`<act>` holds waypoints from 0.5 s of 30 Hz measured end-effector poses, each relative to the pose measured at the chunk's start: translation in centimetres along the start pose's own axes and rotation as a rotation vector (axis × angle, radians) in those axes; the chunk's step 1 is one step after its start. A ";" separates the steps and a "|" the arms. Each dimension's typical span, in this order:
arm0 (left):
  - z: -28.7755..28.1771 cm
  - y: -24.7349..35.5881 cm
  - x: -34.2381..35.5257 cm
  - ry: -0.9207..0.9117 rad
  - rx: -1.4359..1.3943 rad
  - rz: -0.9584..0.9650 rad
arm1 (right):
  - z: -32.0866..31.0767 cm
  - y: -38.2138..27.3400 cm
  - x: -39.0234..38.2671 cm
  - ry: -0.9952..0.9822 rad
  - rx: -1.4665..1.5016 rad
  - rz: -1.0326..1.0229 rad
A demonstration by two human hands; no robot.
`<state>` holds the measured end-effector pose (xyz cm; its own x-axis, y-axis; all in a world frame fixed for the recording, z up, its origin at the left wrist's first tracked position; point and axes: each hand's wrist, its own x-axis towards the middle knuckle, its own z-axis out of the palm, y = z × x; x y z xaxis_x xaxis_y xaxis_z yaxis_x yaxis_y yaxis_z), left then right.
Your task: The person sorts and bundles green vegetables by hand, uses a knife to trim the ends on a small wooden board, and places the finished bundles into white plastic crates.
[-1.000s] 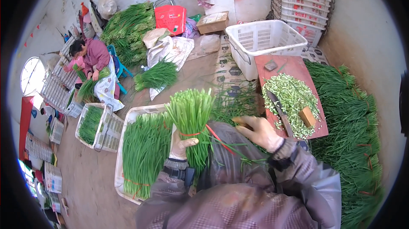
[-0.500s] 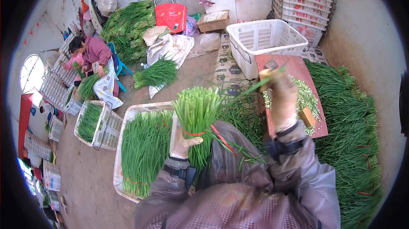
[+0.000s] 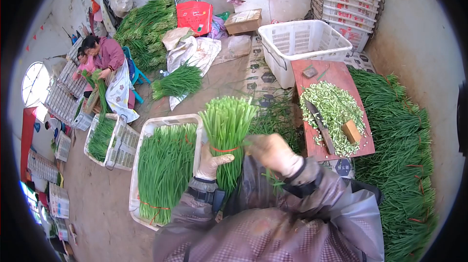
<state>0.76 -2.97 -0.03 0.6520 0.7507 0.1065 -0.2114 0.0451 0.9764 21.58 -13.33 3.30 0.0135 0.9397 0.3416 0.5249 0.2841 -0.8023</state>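
An upright bunch of garlic chives (image 3: 227, 120), pale cut ends up, stands at my lap with a red band (image 3: 225, 150) round it. My left hand (image 3: 209, 164), gloved, is closed round the left side of the bunch at the band. Right beside the bunch is my right hand (image 3: 275, 153), gloved and blurred, its fingers curled together near the band. What those fingers hold is too smeared to make out; some loose green leaves (image 3: 273, 178) hang below them. On the red board (image 3: 319, 69) at the right lie a knife (image 3: 319, 125), chopped pale pieces (image 3: 336, 103) and a wooden block (image 3: 351, 131).
A white crate (image 3: 141, 164) of chives stands left of my lap, another crate (image 3: 124, 147) beyond it. Chive bundles (image 3: 399, 164) are heaped along the right wall. A large white basket (image 3: 304, 57) stands behind the board. Co-workers (image 3: 109, 54) handle chives at the far left.
My right hand has come from over the board to the bunch, uncovering the knife. The loose red strip hanging beside the bunch no longer shows. My left hand keeps its grip.
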 end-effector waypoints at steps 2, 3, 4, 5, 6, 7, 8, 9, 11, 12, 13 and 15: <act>-0.7 0.2 -1.0 0.090 0.030 0.001 | -4.1 -2.4 0.4 -0.131 0.513 0.318; -1.1 0.2 -1.1 0.084 0.038 -0.001 | -7.0 -3.8 0.6 -0.364 0.484 0.440; -1.2 0.1 -1.0 0.072 0.047 -0.009 | -9.0 -4.5 0.5 -0.591 0.454 0.566; -1.1 0.1 -0.9 0.062 0.027 -0.015 | -9.0 -4.3 -0.1 -0.657 0.268 0.338; -0.9 0.1 -0.8 0.056 0.025 -0.016 | -8.9 -4.4 -0.6 -0.707 0.081 0.109; -0.7 0.2 -0.7 0.063 0.028 -0.007 | -8.4 -4.6 -0.4 -0.662 -0.051 0.141; -0.5 0.2 -0.7 0.070 0.030 0.001 | -7.2 -5.1 -0.2 -0.512 -0.093 0.138; -0.3 0.5 -0.8 0.069 0.032 0.003 | -5.3 -4.6 0.0 -0.335 0.071 0.129; -0.1 0.2 -0.6 0.045 -0.006 -0.047 | -2.9 -5.0 0.8 0.012 0.168 -0.013; -0.2 0.1 -0.6 0.046 -0.002 -0.047 | -2.3 -4.9 1.4 0.066 0.001 -0.146; -0.4 -0.3 -0.5 0.049 0.009 -0.025 | -1.5 -5.1 1.9 0.109 -0.077 -0.167; -0.2 -0.2 -0.5 0.077 0.028 0.027 | -0.5 -5.0 2.3 0.151 -0.159 -0.188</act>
<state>0.33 -3.25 -0.30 0.5878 0.8001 0.1194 -0.2071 0.0062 0.9783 19.38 -12.69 8.32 0.0236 0.8310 0.5557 0.6573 0.4060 -0.6350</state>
